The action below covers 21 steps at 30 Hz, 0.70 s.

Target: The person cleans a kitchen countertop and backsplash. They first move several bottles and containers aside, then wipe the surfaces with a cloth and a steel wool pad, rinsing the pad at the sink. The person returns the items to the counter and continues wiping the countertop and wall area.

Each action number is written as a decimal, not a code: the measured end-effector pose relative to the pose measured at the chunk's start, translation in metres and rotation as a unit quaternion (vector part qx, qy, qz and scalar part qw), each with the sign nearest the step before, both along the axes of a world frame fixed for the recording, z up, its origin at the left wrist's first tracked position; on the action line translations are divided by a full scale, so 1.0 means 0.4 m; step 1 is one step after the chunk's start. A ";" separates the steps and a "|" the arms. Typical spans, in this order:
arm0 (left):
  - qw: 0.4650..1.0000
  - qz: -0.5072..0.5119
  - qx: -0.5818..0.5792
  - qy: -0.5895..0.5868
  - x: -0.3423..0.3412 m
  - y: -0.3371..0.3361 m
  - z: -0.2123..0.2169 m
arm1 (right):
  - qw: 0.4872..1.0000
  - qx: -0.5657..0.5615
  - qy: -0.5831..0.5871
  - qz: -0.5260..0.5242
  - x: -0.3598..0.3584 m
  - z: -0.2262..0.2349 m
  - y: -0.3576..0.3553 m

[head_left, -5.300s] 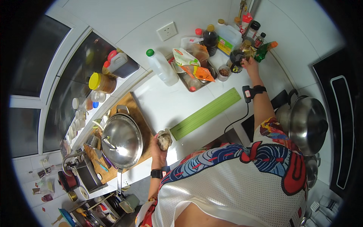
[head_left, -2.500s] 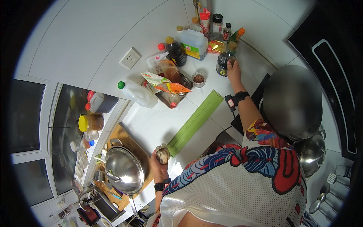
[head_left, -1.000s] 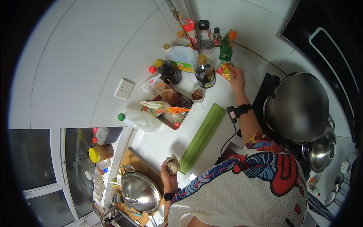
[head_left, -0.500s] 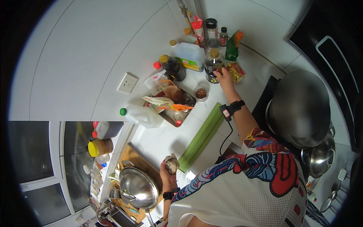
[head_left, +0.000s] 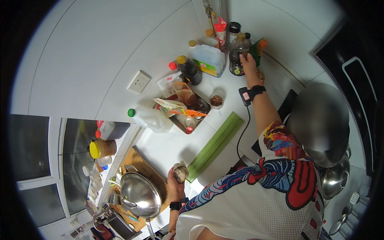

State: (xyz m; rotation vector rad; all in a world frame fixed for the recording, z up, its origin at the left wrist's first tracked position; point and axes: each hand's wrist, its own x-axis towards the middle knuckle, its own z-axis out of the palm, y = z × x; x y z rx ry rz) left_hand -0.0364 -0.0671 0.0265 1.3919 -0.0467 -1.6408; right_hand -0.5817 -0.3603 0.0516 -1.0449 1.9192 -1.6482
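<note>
Head view: right hand (head_left: 249, 67) wrapped on gold-capped dark bottle (head_left: 237, 51), upper right; left hand (head_left: 174, 187) holding crumpled bundle (head_left: 181, 172), lower centre.
I'd keep bottle upright, grip firm on body, mind the jug (head_left: 209, 57) beside it. White counter (head_left: 154, 145), green strip (head_left: 216, 146) mid-frame; tiled wall (head_left: 96, 52) upper left; big pan (head_left: 318, 124) right.

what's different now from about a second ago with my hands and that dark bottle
Your right hand has left the shiny packet and taken hold of the dark bottle, which has moved farther back, away from the small jar. Your left hand still holds the crumpled bundle, and the green strip lies as it was.
</note>
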 end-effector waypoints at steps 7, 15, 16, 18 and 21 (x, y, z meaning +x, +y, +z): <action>1.000 0.016 -0.014 0.003 -0.007 0.014 0.008 | 0.997 -0.063 -0.036 0.008 -0.061 0.088 -0.076; 0.999 0.034 0.016 0.000 0.003 0.018 0.004 | 0.998 -0.058 -0.024 0.015 -0.107 0.081 -0.180; 1.000 0.018 0.006 -0.002 0.004 0.019 0.003 | 0.998 -0.064 -0.021 0.006 -0.112 0.074 -0.186; 1.000 0.019 0.002 -0.004 0.002 0.023 0.008 | 0.997 -0.064 -0.016 0.029 -0.125 0.073 -0.193; 1.000 0.013 0.003 -0.001 -0.006 0.022 0.013 | 0.997 -0.062 -0.002 0.049 -0.145 0.073 -0.208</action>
